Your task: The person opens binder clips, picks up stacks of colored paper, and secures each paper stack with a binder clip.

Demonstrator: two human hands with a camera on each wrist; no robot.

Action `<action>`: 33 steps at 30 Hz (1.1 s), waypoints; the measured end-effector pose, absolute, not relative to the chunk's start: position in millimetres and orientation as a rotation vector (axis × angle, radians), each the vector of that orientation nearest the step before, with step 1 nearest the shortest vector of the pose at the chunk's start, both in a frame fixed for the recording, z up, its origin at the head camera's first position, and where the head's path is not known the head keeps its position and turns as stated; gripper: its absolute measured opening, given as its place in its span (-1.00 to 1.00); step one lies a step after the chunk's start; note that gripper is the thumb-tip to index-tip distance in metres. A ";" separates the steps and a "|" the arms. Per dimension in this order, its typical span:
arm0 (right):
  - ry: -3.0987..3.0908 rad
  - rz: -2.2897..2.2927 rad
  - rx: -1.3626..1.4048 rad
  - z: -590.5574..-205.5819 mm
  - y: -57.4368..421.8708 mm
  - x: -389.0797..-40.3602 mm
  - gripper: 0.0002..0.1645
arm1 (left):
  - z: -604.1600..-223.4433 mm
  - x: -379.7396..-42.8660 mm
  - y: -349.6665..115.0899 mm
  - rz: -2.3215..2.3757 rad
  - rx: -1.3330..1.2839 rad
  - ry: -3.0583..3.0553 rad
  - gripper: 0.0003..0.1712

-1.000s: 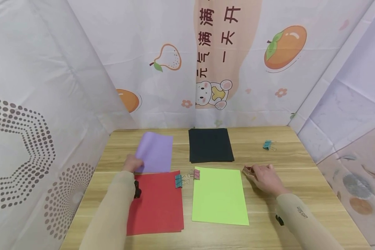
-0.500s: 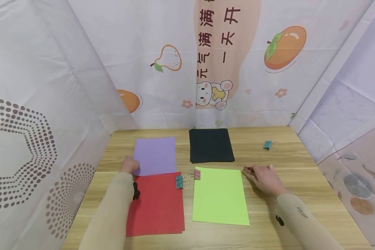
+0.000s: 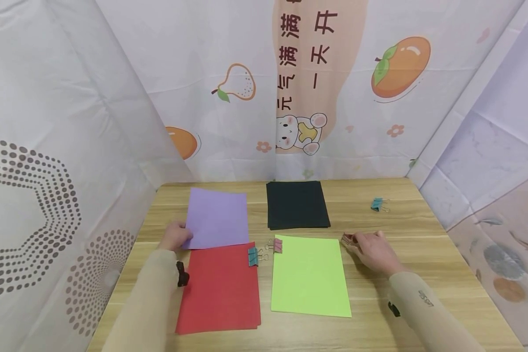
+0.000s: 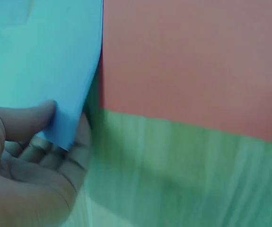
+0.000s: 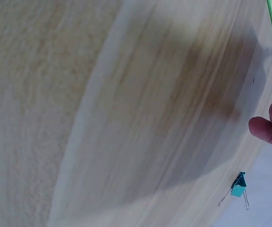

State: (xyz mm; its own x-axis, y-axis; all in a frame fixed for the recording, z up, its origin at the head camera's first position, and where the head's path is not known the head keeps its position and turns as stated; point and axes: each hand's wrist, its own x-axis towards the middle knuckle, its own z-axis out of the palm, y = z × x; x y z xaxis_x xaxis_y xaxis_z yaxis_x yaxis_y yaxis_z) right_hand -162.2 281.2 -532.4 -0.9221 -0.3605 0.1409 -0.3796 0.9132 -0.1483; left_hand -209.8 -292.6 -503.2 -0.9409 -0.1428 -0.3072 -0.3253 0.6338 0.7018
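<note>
Fingers [image 4: 79, 158] of a person's left hand [image 3: 176, 236] pinch the near left corner of purple paper [image 3: 217, 220], with the thumb [image 4: 29, 123] on its upper face and the others behind. That paper, which looks blue in the left wrist view, lies at the back left of a wood-grain desk [image 3: 303, 335], directly behind a stack of red paper [image 3: 222, 293] and left of a stack of black paper [image 3: 297, 204]. Its near edge meets the red stack's far edge.

A right hand [image 3: 378, 252] rests on the desk just beside the far right corner of bright yellow-green paper [image 3: 310, 281]. Its fingers are bent; whether they grip anything cannot be told.

One teal binder clip [image 3: 253, 256] sits at the red stack's far right corner. Facing it, handles toward handles, a pink binder clip [image 3: 277, 246] sits at the yellow-green paper's far left corner. Another teal clip [image 3: 377, 204] lies alone at the back right. Behind the desk hangs white fabric [image 3: 229, 127] printed with fruit and Chinese characters.
</note>
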 end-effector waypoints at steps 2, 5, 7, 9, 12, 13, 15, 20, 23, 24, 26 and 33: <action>-2.960 0.262 0.586 -531.7 281.2 -162.5 -0.75 | -504.2 -206.9 -294.0 1.277 -0.384 2.628 -0.50; -2.959 0.262 0.598 -530.7 281.0 -163.0 -0.77 | -503.5 -202.7 -296.1 1.436 -0.424 2.554 -0.47; -2.956 0.262 0.607 -529.9 280.7 -163.3 -0.78 | -502.5 -200.7 -298.8 1.497 -0.449 2.521 -0.44; -2.953 0.265 0.612 -528.9 280.3 -163.6 -0.78 | -501.4 -199.7 -302.0 1.545 -0.474 2.498 -0.42; -2.946 0.266 0.626 -526.8 279.7 -163.5 -0.78 | -499.3 -199.3 -306.3 1.608 -0.509 2.469 -0.37; -2.944 0.265 0.629 -526.1 279.3 -163.5 -0.78 | -498.3 -199.1 -307.3 1.631 -0.519 2.458 -0.36; -2.935 0.263 0.641 -524.8 278.6 -163.9 -0.78 | -496.1 -198.6 -308.2 1.692 -0.539 2.419 -0.34; -2.900 0.262 0.683 -521.8 274.3 -165.5 -0.79 | -489.4 -195.3 -306.8 1.800 -0.558 2.361 -0.34; -2.886 0.275 0.703 -519.4 271.3 -166.4 -0.79 | -487.0 -193.3 -304.6 1.864 -0.545 2.329 -0.37; -2.882 0.280 0.706 -518.6 270.4 -166.9 -0.79 | -486.7 -192.9 -303.7 1.890 -0.542 2.314 -0.39; -2.873 0.283 0.713 -516.8 268.4 -167.5 -0.79 | -486.1 -192.1 -300.9 1.963 -0.535 2.272 -0.45; -2.812 0.279 0.768 -508.0 259.0 -167.6 -0.78 | -482.3 -187.2 -284.6 2.151 -0.443 2.131 -0.69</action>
